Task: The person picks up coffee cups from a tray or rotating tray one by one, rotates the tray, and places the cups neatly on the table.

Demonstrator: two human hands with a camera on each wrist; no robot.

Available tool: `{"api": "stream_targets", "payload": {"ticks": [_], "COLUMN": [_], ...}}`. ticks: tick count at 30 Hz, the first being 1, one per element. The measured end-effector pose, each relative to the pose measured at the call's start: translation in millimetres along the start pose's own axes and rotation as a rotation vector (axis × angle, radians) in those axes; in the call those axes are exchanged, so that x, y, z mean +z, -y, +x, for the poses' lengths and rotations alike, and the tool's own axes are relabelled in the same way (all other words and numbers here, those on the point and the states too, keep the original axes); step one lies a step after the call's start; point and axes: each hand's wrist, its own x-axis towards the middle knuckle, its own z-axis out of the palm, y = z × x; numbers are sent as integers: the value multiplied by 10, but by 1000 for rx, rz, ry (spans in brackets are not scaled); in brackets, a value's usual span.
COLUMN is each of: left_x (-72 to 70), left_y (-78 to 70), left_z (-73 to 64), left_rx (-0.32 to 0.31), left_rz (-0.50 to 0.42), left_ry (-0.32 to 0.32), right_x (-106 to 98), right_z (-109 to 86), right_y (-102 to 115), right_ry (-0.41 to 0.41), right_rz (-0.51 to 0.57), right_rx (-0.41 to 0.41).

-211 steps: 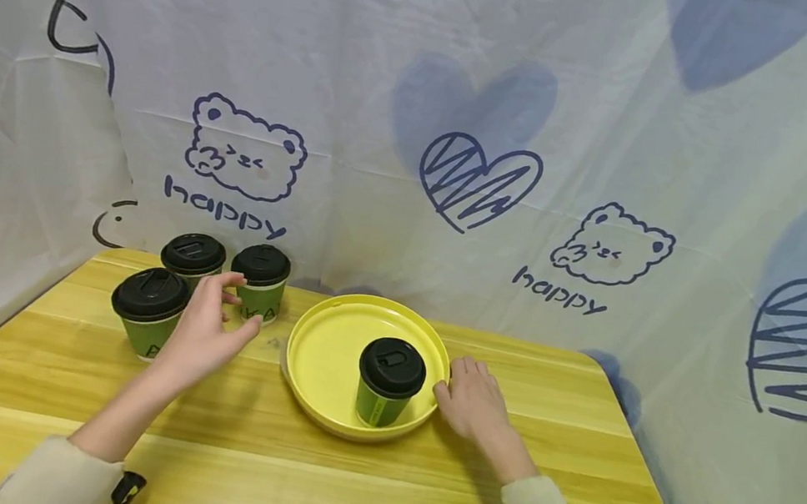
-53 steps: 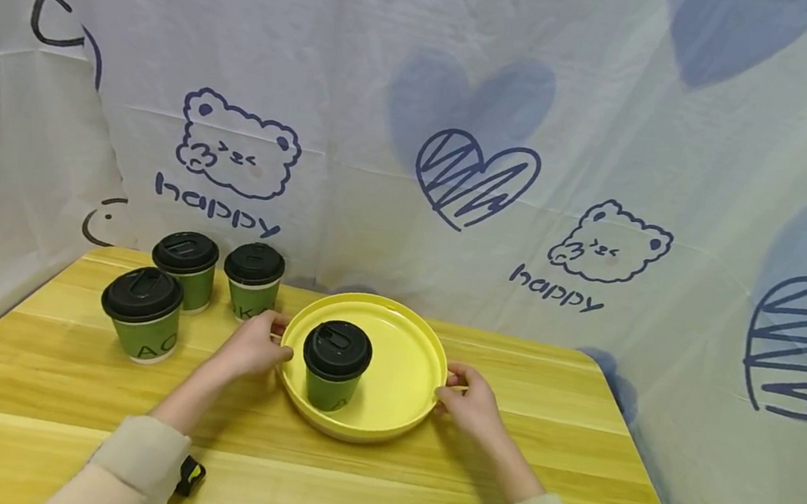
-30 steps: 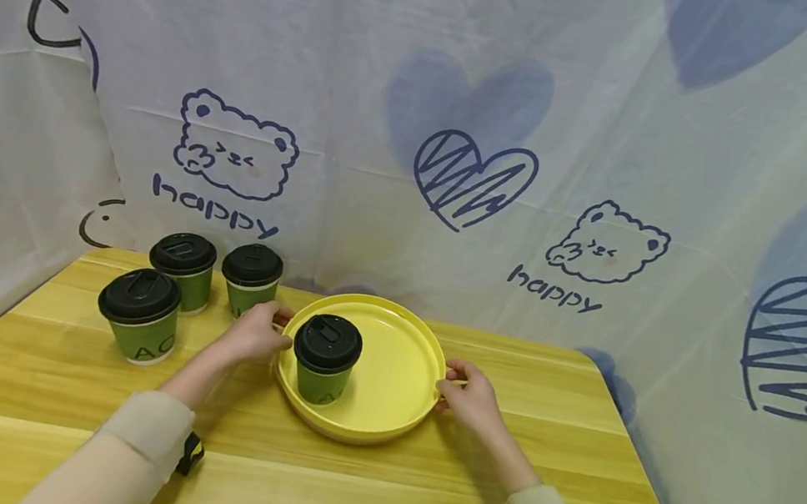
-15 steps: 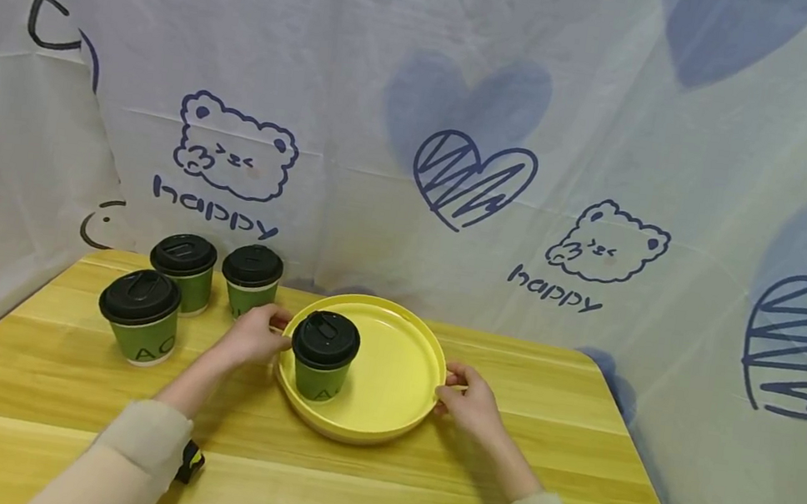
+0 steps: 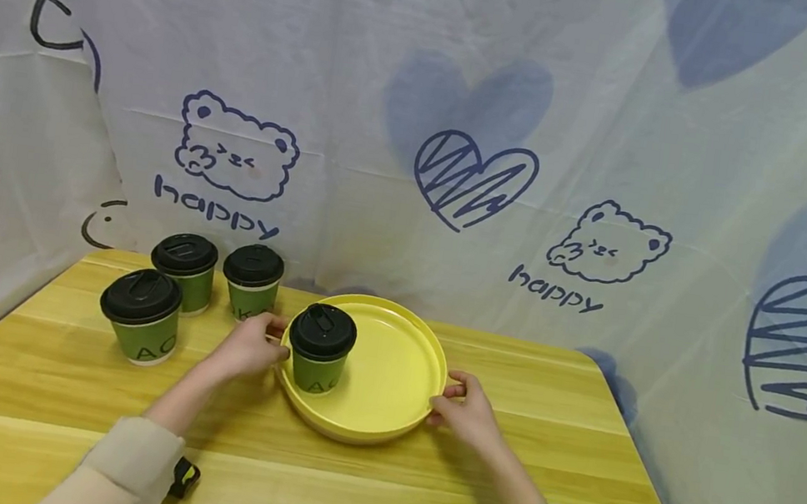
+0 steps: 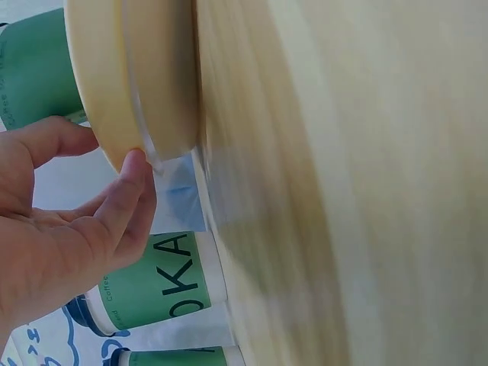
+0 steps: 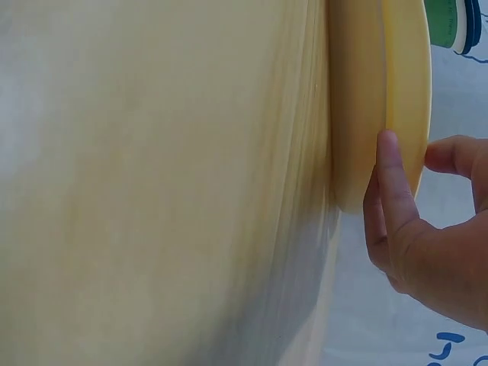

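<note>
A round yellow tray [image 5: 389, 368] with a seam around its side lies on the wooden table. On its left part stands a green paper cup [image 5: 319, 351] with a black lid, upright. My left hand [image 5: 251, 347] pinches the tray's left edge, the thumb at the rim and fingertips low on the side wall, as the left wrist view shows. On the opposite edge my right hand [image 5: 469, 411] pinches the tray [image 7: 408, 84] likewise, thumb at the rim and fingers against the side. The tray's underside is hidden.
Several more lidded green cups stand at the table's back left: one in front [image 5: 142, 316], one behind it [image 5: 185, 271], and one [image 5: 252, 280] just beyond my left hand. A printed white cloth [image 5: 370, 155] hangs behind the table [image 5: 313, 493].
Since the oldest frame my left hand has come from beside the loose cups to the tray's edge. The cup on the tray has travelled clockwise from right to left. My right hand shifted slightly forward, then back.
</note>
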Motion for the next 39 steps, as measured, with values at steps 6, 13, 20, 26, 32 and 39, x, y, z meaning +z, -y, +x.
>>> {"api": "stream_targets", "payload": {"ticks": [6,13,20,26,32,39], "left_x": [0,-10,-14,-11,1,-2], "left_y": [-37,-27,0,11,22,23], "left_z": [-8,24,79,114,117,120], "left_rx": [13,8,31,56,62,75], "left_rz": [-2,-8,4,32,41,48], "left_ry": [-4,-5,-9,-27,-29,-36], "right_x": [-8,-51,-112,-117,-98,-101], "right_z": [-4,13,100,193,237,273], "right_y": [-5,-12,5,-26,-28,-19], "right_ry": [-9,-40,-76,-98,-97,-83], "right_rz": [-34,-220,-472,-798,-979,-1140], "right_rx": [-11,-70,-183,-272,-317,-357]}}
